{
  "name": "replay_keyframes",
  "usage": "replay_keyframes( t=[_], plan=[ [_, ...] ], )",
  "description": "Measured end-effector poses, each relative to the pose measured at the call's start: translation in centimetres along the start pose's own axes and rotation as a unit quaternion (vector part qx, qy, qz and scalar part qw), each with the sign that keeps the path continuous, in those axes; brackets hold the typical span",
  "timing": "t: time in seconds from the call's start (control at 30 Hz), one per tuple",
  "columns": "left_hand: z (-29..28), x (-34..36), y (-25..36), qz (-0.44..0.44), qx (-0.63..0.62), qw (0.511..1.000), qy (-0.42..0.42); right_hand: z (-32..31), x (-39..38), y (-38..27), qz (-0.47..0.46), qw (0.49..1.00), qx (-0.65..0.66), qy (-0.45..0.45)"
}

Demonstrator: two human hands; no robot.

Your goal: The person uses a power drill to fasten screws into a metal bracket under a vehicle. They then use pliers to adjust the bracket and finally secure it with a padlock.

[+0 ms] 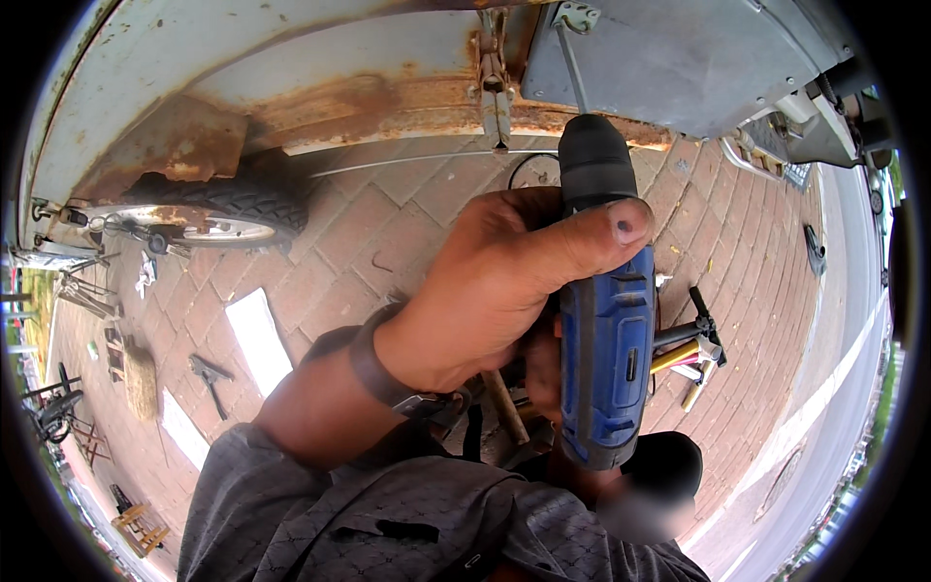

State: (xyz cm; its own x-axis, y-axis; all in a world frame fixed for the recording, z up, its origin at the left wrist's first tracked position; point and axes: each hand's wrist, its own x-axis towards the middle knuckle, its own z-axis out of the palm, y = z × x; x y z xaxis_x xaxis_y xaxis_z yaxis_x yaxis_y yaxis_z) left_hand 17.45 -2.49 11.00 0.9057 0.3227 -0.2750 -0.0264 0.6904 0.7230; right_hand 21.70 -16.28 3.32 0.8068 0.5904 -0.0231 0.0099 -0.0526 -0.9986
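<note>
A blue and black cordless drill (606,349) points away from me, its long bit (572,68) reaching a small bolted bracket (582,17) on a grey panel (679,68). My left hand (509,276) wraps over the drill behind its chuck (592,155), thumb across the top. My right hand (543,378) is underneath on the grip, mostly hidden by the tool. Beside the panel, a rusted metal body (359,97) has a hinge-like fitting (495,82).
A wheel (194,223) lies under the rusted body. On the brick paving (369,223) are white sheets (257,339), pliers (208,378), a wooden block (141,383) and several tools (693,354). A person in a black cap (664,456) is low at my right. A road (824,369) runs beyond.
</note>
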Motion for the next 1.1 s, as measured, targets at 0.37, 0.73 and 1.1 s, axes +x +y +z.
replay_keyframes(
  t=[0.37,0.73,1.1],
  plan=[
    [0.3,0.7,-1.0,0.063,0.001,0.998,0.006,-0.2,0.6,0.0,-0.244,0.96,-0.132,0.024],
    [0.2,-0.6,-0.6,0.065,0.045,0.997,-0.001,0.5,0.3,0.2,-0.362,0.907,-0.197,0.082],
    [0.3,-1.7,-1.1,0.093,0.098,0.99,0.027,0.2,-1.9,0.3,-0.317,0.93,-0.162,0.088]
  ],
)
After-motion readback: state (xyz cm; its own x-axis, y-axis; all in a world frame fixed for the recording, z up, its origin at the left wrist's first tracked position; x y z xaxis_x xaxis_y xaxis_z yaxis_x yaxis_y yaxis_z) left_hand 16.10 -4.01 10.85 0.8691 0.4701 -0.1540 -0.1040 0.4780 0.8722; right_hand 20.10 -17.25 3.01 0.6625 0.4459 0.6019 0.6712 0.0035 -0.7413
